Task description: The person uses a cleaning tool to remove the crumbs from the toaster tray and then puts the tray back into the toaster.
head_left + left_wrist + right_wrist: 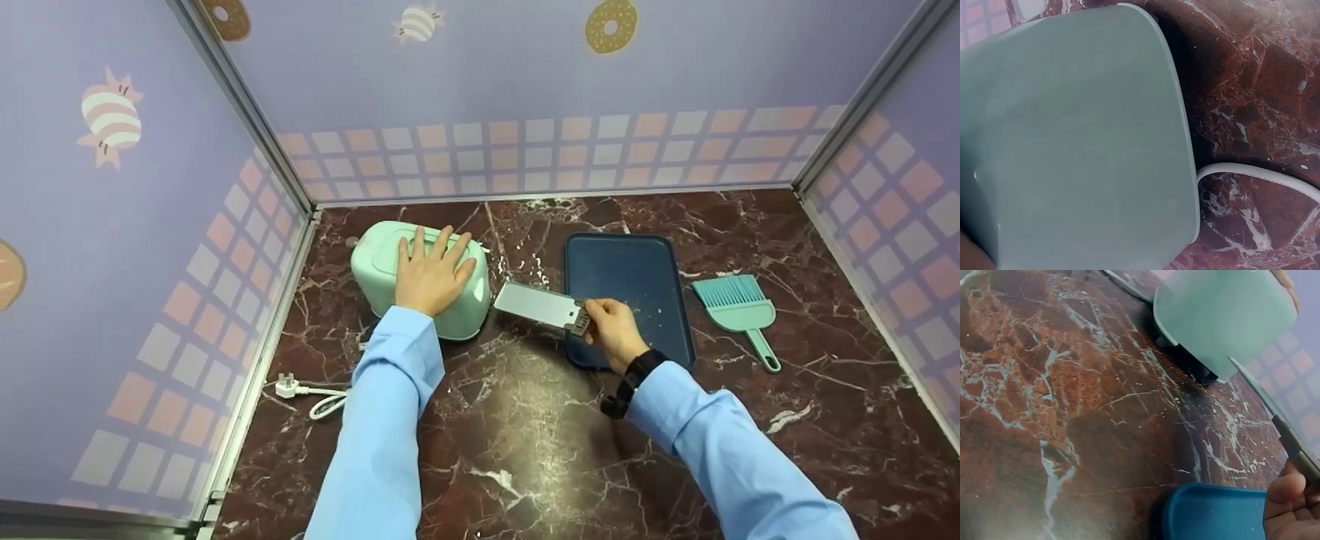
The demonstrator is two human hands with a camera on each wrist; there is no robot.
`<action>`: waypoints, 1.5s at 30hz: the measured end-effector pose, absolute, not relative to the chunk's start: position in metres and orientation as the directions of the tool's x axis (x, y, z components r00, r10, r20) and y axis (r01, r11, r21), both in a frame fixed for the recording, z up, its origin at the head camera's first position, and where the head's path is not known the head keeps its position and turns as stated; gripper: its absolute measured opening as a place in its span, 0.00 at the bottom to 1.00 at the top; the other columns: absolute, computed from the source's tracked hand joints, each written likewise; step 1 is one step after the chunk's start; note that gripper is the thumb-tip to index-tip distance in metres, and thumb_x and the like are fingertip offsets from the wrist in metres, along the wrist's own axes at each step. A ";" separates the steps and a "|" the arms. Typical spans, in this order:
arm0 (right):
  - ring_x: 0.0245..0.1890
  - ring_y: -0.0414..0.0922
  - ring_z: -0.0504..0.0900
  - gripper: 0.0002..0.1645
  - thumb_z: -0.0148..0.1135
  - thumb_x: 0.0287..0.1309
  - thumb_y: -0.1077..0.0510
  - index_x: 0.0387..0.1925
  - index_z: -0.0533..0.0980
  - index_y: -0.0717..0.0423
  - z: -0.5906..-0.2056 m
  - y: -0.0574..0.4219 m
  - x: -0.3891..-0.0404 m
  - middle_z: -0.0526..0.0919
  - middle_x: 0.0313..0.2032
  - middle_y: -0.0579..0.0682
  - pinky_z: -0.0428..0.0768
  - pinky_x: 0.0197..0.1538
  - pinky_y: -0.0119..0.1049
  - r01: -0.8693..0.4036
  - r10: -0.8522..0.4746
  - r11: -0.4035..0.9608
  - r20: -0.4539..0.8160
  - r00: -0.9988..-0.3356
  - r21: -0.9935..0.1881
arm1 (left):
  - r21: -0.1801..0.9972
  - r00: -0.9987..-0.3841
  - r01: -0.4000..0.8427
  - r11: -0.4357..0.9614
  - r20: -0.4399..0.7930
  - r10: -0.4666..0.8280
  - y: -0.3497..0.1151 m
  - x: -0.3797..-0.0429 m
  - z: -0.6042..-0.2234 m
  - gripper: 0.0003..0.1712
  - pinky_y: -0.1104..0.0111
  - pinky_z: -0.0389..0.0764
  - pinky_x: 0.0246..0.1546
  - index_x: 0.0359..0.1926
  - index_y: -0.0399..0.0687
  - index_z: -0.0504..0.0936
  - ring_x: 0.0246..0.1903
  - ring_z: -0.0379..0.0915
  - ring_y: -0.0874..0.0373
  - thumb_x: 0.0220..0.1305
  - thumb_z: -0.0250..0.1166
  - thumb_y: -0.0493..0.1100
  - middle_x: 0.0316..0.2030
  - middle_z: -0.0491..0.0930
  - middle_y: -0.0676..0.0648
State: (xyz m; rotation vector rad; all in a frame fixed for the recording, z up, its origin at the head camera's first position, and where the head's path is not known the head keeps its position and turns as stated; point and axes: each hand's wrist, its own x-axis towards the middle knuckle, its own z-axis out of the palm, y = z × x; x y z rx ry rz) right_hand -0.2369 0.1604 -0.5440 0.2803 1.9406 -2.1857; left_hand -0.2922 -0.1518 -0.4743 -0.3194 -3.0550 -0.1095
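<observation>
A mint-green toaster (375, 266) stands at the left, and its side fills most of the left wrist view. My left hand (430, 279) rests flat on its top, fingers spread and straight. Between thumb and fingers, my right hand (616, 336) pinches the brown end of a flat silver crumb tray (534, 304). The crumb tray's free end points left toward the toaster and lies close to its right side. In the right wrist view this plate (1258, 389) appears nearly edge-on, and a dark gap shows under the toaster's lower edge.
Behind my right hand lies a navy tray (619, 270) with crumbs on it. A teal brush (741, 315) is farther right. The toaster's white cord (328, 406) and plug (286, 386) lie front left. Patterned panels (540, 75) enclose the marbled surface (517, 465) on three sides.
</observation>
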 end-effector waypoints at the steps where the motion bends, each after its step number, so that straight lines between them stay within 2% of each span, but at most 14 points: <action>1: 0.18 0.38 0.71 0.20 0.43 0.81 0.59 0.54 0.69 0.77 -0.545 0.159 -0.236 0.78 0.28 0.51 0.71 0.23 0.28 0.278 -0.032 -0.103 -0.276 -0.961 -0.955 | 0.065 -0.977 0.206 0.976 0.076 0.201 -0.152 -0.292 -0.475 0.34 0.39 0.35 0.76 0.81 0.72 0.52 0.79 0.34 0.35 0.79 0.33 0.68 0.81 0.50 0.52; 17: 0.15 0.39 0.71 0.18 0.44 0.81 0.60 0.49 0.71 0.75 -0.557 0.144 -0.232 0.76 0.23 0.50 0.74 0.21 0.31 0.332 -0.077 -0.005 -0.331 -0.941 -0.943 | 0.066 -0.976 0.198 0.978 0.103 0.191 -0.151 -0.293 -0.477 0.34 0.39 0.37 0.76 0.80 0.73 0.55 0.79 0.38 0.36 0.79 0.34 0.69 0.80 0.53 0.53; 19: 0.15 0.40 0.71 0.19 0.43 0.81 0.60 0.50 0.71 0.77 -0.555 0.142 -0.231 0.76 0.23 0.50 0.74 0.22 0.32 0.338 -0.093 -0.012 -0.335 -0.938 -0.941 | 0.073 -0.976 0.200 0.977 0.107 0.192 -0.150 -0.293 -0.477 0.34 0.39 0.36 0.76 0.80 0.72 0.56 0.79 0.38 0.36 0.79 0.34 0.69 0.80 0.53 0.53; 26: 0.15 0.39 0.71 0.16 0.42 0.81 0.61 0.48 0.70 0.73 -0.565 0.133 -0.235 0.76 0.23 0.50 0.74 0.21 0.30 0.365 -0.099 -0.058 -0.358 -0.928 -0.929 | 0.081 -0.977 0.193 0.978 0.106 0.185 -0.150 -0.293 -0.478 0.34 0.40 0.35 0.77 0.80 0.72 0.56 0.79 0.37 0.36 0.79 0.34 0.69 0.80 0.53 0.53; 31: 0.16 0.39 0.71 0.15 0.42 0.81 0.62 0.50 0.69 0.73 -0.566 0.127 -0.236 0.76 0.26 0.51 0.75 0.21 0.30 0.384 -0.086 -0.079 -0.378 -0.922 -0.920 | 0.081 -0.977 0.192 0.978 0.107 0.183 -0.151 -0.293 -0.478 0.34 0.40 0.35 0.77 0.80 0.73 0.56 0.79 0.37 0.36 0.78 0.33 0.70 0.80 0.53 0.54; 40: 0.15 0.40 0.71 0.18 0.41 0.82 0.60 0.52 0.70 0.74 -0.566 0.122 -0.237 0.76 0.24 0.51 0.71 0.19 0.30 0.408 -0.081 -0.065 -0.402 -0.912 -0.911 | 0.113 -0.979 0.187 0.976 0.108 0.175 -0.151 -0.293 -0.479 0.34 0.41 0.34 0.77 0.79 0.73 0.57 0.80 0.35 0.37 0.78 0.35 0.69 0.80 0.54 0.54; 45: 0.14 0.40 0.70 0.19 0.42 0.82 0.60 0.58 0.68 0.74 -0.565 0.120 -0.238 0.75 0.24 0.51 0.69 0.19 0.30 0.416 -0.055 -0.046 -0.414 -0.909 -0.908 | 0.108 -0.979 0.186 0.977 0.104 0.175 -0.151 -0.293 -0.479 0.34 0.41 0.34 0.77 0.79 0.74 0.57 0.80 0.35 0.37 0.78 0.34 0.69 0.80 0.53 0.54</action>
